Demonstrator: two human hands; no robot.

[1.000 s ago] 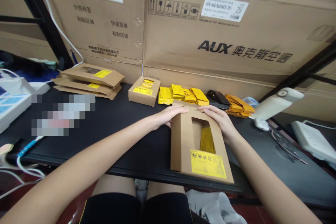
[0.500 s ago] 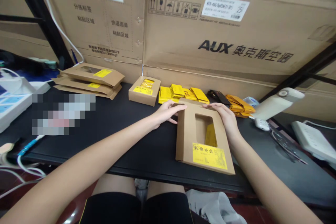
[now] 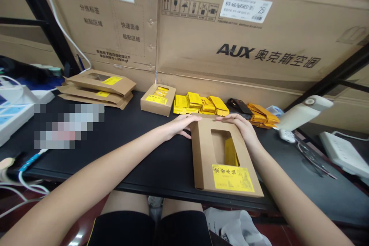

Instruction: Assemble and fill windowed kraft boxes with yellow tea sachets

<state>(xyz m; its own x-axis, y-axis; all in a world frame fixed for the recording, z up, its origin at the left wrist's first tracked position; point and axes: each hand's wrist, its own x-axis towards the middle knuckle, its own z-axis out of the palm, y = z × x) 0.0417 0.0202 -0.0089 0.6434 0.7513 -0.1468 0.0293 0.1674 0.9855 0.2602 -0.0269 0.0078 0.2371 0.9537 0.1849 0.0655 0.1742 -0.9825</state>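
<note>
A brown cardboard box (image 3: 206,153) with a cut-out window and a yellow label (image 3: 233,178) lies near the front edge of the black table. Through the window a yellow packet (image 3: 231,152) shows inside, leaning to the right. My left hand (image 3: 180,126) grips the box's far left corner, thumb on top and the other fingers along the side. At the far right corner my right hand (image 3: 240,125) holds the box, its fingers curled over the far edge and its palm against the right side. The fingertips at the far end are partly hidden.
Behind stand a smaller windowed box (image 3: 158,100) and yellow packets (image 3: 198,103). Flattened-looking boxes (image 3: 98,88) are stacked at left. Orange packets (image 3: 262,115), a white bottle (image 3: 307,111), glasses (image 3: 314,159) and a power strip (image 3: 344,155) lie to the right. Large cartons (image 3: 187,50) line the back.
The box has moved slightly toward me, with both hands still on its far corners. The things around it stay where they were.
</note>
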